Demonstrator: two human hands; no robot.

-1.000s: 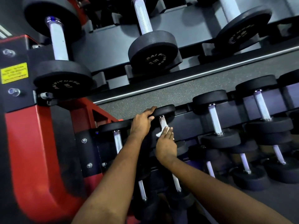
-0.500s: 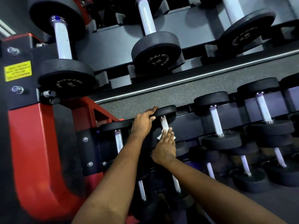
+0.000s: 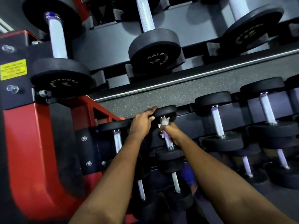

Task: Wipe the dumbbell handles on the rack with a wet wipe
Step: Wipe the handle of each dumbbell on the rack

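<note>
White wipe (image 3: 163, 121) sat just below the far head (image 3: 167, 109) — my right hand (image 3: 169, 132), flat before, now clenched it round the handle (image 3: 168, 142) for a full wrap; my left hand (image 3: 142, 121) gripped that head.

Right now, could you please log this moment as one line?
left hand grips dumbbell head | right hand grips wet wipe round handle

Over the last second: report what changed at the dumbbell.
The right hand went from flat fingers pressing the wipe to curling round the handle, with the wipe higher up. The left hand stayed gripping the top head.
</note>
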